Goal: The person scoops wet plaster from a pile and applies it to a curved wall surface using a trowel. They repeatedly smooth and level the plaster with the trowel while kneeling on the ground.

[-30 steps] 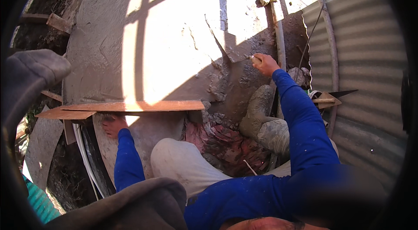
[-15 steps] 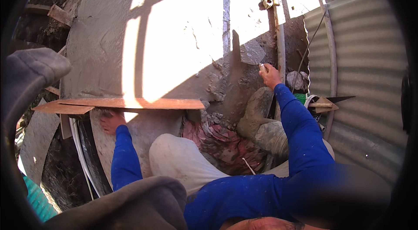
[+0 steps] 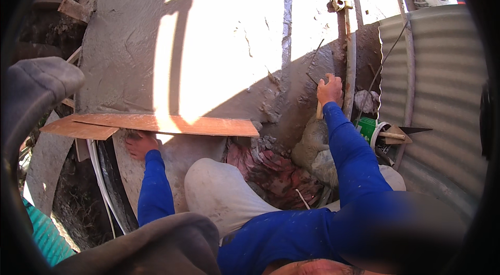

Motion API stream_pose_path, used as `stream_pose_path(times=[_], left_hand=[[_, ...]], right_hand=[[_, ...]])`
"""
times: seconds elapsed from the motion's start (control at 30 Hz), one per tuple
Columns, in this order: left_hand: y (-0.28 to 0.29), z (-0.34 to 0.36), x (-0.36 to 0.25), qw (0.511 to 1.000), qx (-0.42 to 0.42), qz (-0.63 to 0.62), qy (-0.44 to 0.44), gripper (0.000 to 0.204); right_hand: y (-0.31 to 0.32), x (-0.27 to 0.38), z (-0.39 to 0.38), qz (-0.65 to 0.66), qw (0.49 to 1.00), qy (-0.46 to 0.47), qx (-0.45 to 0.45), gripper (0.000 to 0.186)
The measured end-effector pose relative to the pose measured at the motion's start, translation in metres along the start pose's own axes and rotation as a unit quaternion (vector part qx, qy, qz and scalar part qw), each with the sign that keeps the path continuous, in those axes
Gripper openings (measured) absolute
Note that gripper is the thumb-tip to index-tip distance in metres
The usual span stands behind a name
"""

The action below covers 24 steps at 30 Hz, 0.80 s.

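Slab [image 3: 117, 69]: wet-looking grey cement, shaded along its left edge and at its near right corner, with hard sunlight over the middle.
Left grip [image 3: 141, 144]: at the slab's near edge, toward the left corner, against the boards; its far part is hidden under them, so whether it pinches or merely steadies cannot be told.
Brown boards [image 3: 208, 124]: two thin pieces overlapping along the near edge; probably light and a little springy, liable to bow if raised by one end, so best taken by a long side with support at the middle.
Right grip [image 3: 330, 89]: curled closed around the trowel, near the slab's right edge.
Trowel [image 3: 319, 110]: inside that right grip, tan handle end jutting out on the near side, the blade turned so that it hardly shows; likely light, stiff and hard to break, though wet paste could drag on the blade and make the handle slick; the place to hold is the handle, close behind the blade.
Pale pipe [image 3: 350, 61]: lying lengthwise by the slab's right edge, beyond the right grip.
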<state>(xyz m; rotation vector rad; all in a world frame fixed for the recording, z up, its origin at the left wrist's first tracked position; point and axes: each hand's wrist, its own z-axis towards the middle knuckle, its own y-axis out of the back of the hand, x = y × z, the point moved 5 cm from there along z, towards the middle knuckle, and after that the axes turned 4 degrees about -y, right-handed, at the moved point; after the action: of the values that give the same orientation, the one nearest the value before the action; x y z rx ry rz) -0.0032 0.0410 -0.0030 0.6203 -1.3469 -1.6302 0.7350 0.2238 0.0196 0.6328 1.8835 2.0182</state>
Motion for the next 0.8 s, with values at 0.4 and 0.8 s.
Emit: stream_pose_path(times=[0.4,0.8], left_hand=[[0.006,0.000,0.007,0.998,0.044,-0.038,-0.008,0.080],[0.027,-0.002,-0.016,0.993,0.074,-0.035,-0.082,0.081]], right_hand=[[-0.098,0.259,0.113,0.136,0.962,0.232,-0.057,0.013],[-0.179,0.267,0.169,-0.076,0.974,0.193,0.090,0.040]])
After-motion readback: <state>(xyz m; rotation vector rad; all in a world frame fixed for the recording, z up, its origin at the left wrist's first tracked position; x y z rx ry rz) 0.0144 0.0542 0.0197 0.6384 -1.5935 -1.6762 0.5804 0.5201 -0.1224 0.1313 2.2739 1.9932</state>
